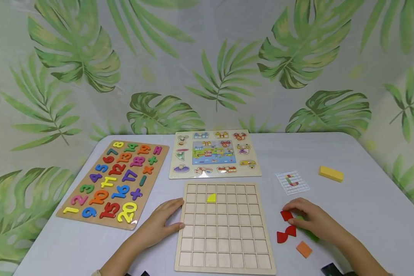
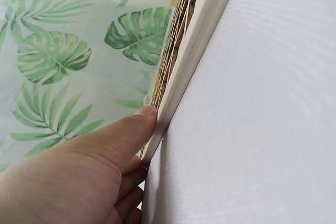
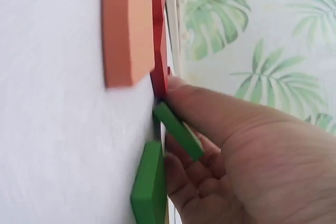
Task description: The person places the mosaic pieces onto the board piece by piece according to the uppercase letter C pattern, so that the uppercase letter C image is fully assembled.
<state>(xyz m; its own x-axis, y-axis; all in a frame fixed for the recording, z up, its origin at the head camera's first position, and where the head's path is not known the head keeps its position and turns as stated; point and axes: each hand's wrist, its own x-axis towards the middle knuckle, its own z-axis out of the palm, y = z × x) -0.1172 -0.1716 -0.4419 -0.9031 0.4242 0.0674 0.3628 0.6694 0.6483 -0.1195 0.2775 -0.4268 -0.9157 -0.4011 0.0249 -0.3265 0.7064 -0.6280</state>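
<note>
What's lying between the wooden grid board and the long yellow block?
A small printed card, as the head view shows. Bare tablecloth separates it from both the wooden grid board and the yellow block.

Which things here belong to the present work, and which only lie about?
Likely in use:
pale wooden grid board
yellow quarter-circle piece
flat red pieces
flat green pieces
orange square piece
white printed card

Probably lying about:
brown board with coloured numerals
pale picture-puzzle board
yellow rectangular block

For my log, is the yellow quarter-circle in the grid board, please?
In: the yellow quarter-circle lies within one square of the grid board.
</note>
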